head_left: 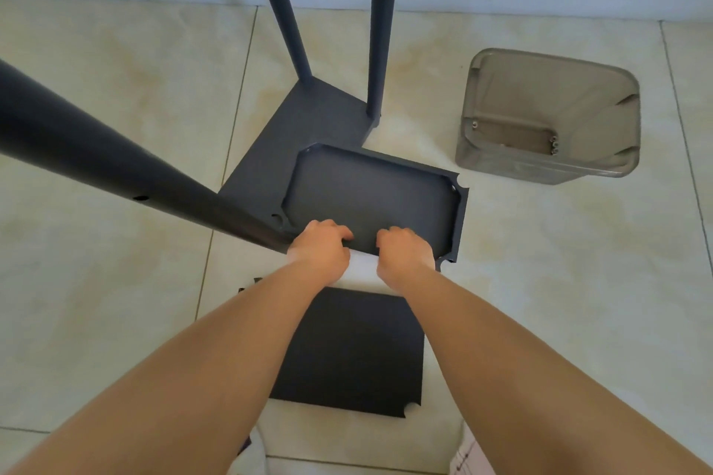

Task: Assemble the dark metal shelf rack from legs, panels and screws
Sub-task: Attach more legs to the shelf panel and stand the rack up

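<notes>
Both grips clamp the near rim of the panel [370, 197]: left hand [320, 247] and right hand [405, 251] side by side, fingers curled over the edge. Panel underside up, long axis left-right, above the floor [115, 89] between the legs [380, 27].

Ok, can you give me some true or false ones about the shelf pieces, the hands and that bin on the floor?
1. Both hands grip the near edge of the raised shelf panel. True: the left hand and right hand curl over its rim side by side.
2. The grey bin is lying on its side. False: it stands upright on the tiled floor, open side up.
3. Three legs are in view. True: two legs stand at the far panel, and one leg crosses at left.
4. The bin is packed full of panels. False: only a few small screw-like bits show on its bottom.
5. A flat panel lies under the forearms. True.
</notes>
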